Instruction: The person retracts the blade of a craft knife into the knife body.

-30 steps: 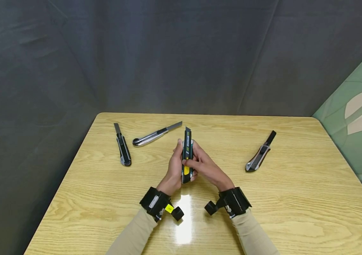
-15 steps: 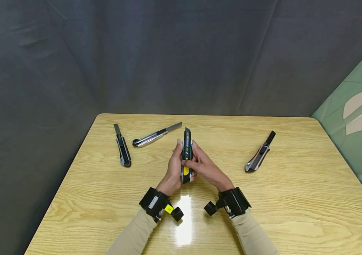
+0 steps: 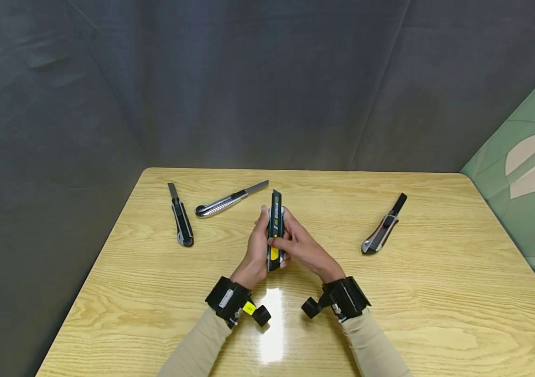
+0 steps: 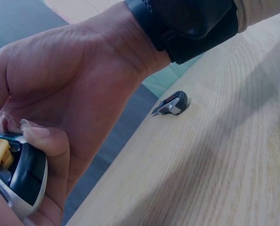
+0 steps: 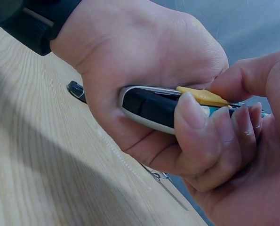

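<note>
Both hands hold a black utility knife (image 3: 275, 217) upright over the middle of the table, its tip pointing away from me. My left hand (image 3: 253, 254) grips the handle from the left, the thumb along its side. From the right, my right hand (image 3: 308, 252) curls its fingers round the handle, and its thumb lies across the front just above the yellow slider (image 3: 274, 254). In the right wrist view the thumb presses at the front end of that yellow slider (image 5: 203, 96). Only a short bit of blade shows at the tip.
A black and grey utility knife (image 3: 183, 222) lies at the left, a silver one (image 3: 222, 206) behind the hands, and a third with a grey-brown handle (image 3: 380, 233) at the right. All rest on the wooden table (image 3: 437, 293). A dark curtain (image 3: 258, 94) hangs behind.
Both hands keep their hold on the utility knife with almost no movement. Slightly less bright blade shows at the tip now. The knives on the table have not moved.
</note>
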Demonstrator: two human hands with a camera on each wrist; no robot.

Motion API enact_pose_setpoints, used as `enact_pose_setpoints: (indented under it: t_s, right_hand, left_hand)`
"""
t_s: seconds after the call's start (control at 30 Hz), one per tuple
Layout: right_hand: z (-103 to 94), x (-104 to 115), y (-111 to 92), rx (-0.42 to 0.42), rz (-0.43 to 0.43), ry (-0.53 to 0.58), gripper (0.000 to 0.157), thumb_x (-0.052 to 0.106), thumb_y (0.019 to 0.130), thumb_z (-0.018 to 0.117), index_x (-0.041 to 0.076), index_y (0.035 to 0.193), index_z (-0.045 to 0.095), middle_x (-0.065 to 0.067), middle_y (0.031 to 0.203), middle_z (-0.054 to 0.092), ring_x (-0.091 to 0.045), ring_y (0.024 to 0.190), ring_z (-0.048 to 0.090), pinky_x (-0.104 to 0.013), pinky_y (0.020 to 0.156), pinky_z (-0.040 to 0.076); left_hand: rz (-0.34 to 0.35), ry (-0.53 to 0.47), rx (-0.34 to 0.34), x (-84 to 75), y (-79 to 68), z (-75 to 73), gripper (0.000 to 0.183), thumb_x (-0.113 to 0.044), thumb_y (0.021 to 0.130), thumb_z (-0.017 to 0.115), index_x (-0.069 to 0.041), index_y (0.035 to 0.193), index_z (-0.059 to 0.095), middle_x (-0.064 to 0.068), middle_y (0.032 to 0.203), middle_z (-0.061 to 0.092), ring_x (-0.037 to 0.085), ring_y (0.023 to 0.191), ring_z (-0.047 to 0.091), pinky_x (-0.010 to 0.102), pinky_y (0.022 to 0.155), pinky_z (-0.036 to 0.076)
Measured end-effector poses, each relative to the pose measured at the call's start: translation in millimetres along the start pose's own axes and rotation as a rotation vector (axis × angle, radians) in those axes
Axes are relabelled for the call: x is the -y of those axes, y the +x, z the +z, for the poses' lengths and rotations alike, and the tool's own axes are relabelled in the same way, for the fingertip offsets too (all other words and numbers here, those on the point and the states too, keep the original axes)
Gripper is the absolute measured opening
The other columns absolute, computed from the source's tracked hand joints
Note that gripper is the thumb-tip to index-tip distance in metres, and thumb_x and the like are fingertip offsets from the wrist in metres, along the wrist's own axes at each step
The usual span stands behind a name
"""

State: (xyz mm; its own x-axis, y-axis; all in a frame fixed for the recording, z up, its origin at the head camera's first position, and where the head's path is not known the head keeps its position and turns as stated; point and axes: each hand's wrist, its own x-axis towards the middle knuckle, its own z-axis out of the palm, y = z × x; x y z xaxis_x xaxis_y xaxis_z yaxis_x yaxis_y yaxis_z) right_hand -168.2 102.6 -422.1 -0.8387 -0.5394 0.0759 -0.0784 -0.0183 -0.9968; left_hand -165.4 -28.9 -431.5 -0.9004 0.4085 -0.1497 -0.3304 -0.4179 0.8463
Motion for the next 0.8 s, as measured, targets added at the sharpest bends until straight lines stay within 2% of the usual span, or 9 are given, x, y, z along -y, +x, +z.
enact_pose_setpoints:
  t_s: [0.1, 0.2, 0.33, 0.5, 0.8]
  right_hand:
    - [-0.3, -0.1, -0.4, -0.003, 0.008, -0.001, 0.054, 0.004, 0.090, 0.056, 0.014, 0.138, 0.033, -0.018, 0.099, 0.058, -0.024, 0.068, 0.056, -0.029, 0.048, 0.049]
    - [-0.9, 0.2, -0.2, -0.010, 0.003, -0.006, 0.053, 0.004, 0.091, 0.056, 0.014, 0.137, 0.033, -0.017, 0.105, 0.057, -0.025, 0.079, 0.056, -0.026, 0.058, 0.049]
    - [-1.8, -0.6, 0.1, -0.012, -0.003, -0.017, 0.050, 0.005, 0.091, 0.057, 0.013, 0.135, 0.035, -0.017, 0.099, 0.058, -0.024, 0.073, 0.056, -0.027, 0.052, 0.049]
    - [-1.8, -1.5, -0.7, -0.004, -0.001, -0.022, 0.049, 0.006, 0.090, 0.058, 0.012, 0.133, 0.035, -0.016, 0.082, 0.056, -0.023, 0.054, 0.052, -0.035, 0.037, 0.047]
    - [-1.2, -1.5, -0.6, 0.013, 0.000, 0.005, 0.054, 0.004, 0.090, 0.057, 0.014, 0.137, 0.032, -0.017, 0.081, 0.058, -0.023, 0.051, 0.052, -0.033, 0.035, 0.047]
  left_hand:
    - [-0.012, 0.000, -0.009, 0.4, 0.5, 0.0, 0.068, -0.071, 0.091, 0.023, -0.011, 0.082, 0.052, -0.003, 0.057, 0.051, 0.016, 0.042, 0.044, 0.027, 0.035, 0.040]
    - [-0.022, -0.003, -0.011, 0.2, 1.4, 0.5, 0.068, -0.071, 0.091, 0.023, -0.010, 0.082, 0.052, -0.002, 0.057, 0.051, 0.017, 0.043, 0.044, 0.027, 0.035, 0.039]
    - [-0.029, -0.014, -0.008, -0.6, 1.7, 1.5, 0.068, -0.071, 0.091, 0.023, -0.010, 0.083, 0.053, -0.002, 0.058, 0.052, 0.017, 0.043, 0.044, 0.027, 0.035, 0.040]
    - [-0.036, -0.018, 0.001, -0.6, 0.9, 1.5, 0.068, -0.072, 0.091, 0.023, -0.010, 0.086, 0.053, -0.002, 0.059, 0.052, 0.017, 0.044, 0.045, 0.026, 0.035, 0.041]
    - [-0.049, -0.018, 0.005, -0.2, 1.3, 0.4, 0.070, -0.072, 0.091, 0.021, -0.011, 0.080, 0.054, -0.003, 0.057, 0.051, 0.016, 0.042, 0.043, 0.026, 0.034, 0.039]
